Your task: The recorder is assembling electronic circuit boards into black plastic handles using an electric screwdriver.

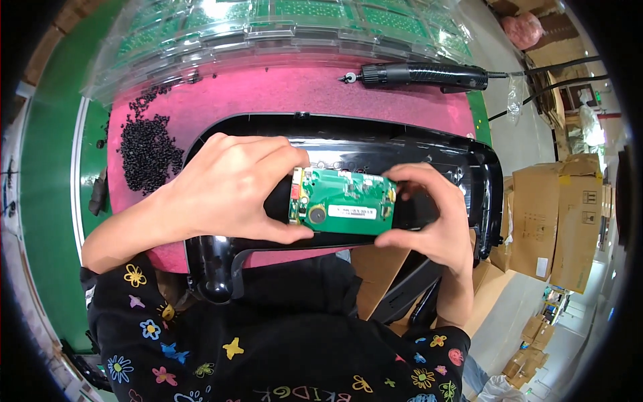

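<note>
Left grip [224, 191] and right grip [429, 214] pinching green circuit board [343, 201] between them, above black housing [469, 167]

Assembly workshop: electric screwdriver [422, 75], screw pile [149, 149], circuit-board trays [281, 27], cartons [559, 218].

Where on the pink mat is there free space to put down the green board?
The widest bare strip of the pink mat lies between the black housing and the clear trays, left of the electric screwdriver. The left side is crowded with the pile of black screws. The left hand and right hand hold the green board over the housing.
</note>
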Available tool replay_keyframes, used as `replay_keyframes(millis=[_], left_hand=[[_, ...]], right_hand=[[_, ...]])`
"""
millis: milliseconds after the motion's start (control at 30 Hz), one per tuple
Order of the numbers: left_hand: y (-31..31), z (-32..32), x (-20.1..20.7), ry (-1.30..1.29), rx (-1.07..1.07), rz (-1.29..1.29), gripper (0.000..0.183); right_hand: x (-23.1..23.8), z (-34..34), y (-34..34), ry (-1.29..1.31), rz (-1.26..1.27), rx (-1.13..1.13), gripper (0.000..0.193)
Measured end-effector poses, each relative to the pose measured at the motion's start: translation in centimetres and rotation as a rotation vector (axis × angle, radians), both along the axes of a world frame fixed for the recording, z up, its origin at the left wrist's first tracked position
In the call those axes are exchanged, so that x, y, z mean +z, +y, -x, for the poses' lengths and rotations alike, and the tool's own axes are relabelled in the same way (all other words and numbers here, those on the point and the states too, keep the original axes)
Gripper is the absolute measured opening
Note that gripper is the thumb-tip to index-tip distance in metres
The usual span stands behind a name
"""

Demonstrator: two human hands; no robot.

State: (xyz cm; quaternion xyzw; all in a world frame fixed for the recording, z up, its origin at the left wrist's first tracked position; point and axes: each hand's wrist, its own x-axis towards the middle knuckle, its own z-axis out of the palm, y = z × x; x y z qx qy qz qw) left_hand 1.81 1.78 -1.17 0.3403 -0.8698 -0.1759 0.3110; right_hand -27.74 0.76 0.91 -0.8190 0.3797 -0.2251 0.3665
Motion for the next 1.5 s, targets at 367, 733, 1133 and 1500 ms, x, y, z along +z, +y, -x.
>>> replay_keyframes(millis=[367,733,1133,1500], left_hand=[[0.1,0.2,0.2,-0.253,0.140,-0.195,0.056],[0.1,0.5,-0.1,-0.265,0.160,-0.170,0.057],[0.1,0.6,0.2,-0.323,0.150,-0.134,0.058],[0.8,-1.2,1.5,-0.316,0.205,-0.139,0.052]], right_hand=[[-2.3,-1.2,-1.5,0.079,0.231,-0.038,0.058],[-2.2,-1.3,-1.3,0.148,0.171,-0.083,0.062],[-2.3,-1.3,-1.4,0.119,0.170,-0.075,0.058],[0.6,-1.7,-1.5,0.101,-0.001,-0.144,0.072]])
